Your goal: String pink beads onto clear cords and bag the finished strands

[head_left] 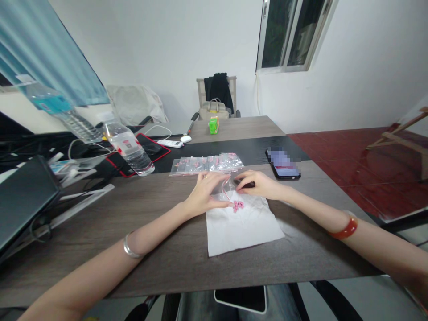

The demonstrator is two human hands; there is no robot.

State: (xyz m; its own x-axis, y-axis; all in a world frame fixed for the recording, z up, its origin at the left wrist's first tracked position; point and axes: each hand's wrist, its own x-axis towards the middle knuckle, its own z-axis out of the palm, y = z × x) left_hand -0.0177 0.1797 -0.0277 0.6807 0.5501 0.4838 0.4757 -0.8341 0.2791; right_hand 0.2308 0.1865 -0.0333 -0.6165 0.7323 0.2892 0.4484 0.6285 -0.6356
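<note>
Fingers first, what are they doing?

Left hand (206,195) has its fingers (214,179) curved over the left side of a small clear zip bag (226,189), seemingly pinching it. Right hand (260,185) has its fingers (249,177) bent in at the bag's right side, closed on something dark (245,183), too small to tell what. Neither hand looks released.

Where's the bag?

Between the hands, above the far edge of a white paper sheet (244,229). Its lower end is just beside a small heap of pink tablets (238,205) on that sheet, and the left fingertips are right next to the heap.

What's around that?

The sheet lies on a brown wood-look table (140,218). Farther out is a row of zip bags (207,164) with pink tablets inside, lying side by side on a black band of the table. Right of them is a phone (283,164), its screen pixelated.

Left side?

A water bottle (129,149) lies on a red-edged black mat (150,149), with a second bottle (63,111) beyond it.

Far end?

A green box (214,125) on the table, and a handbag (214,109) on a chair (217,91).
</note>
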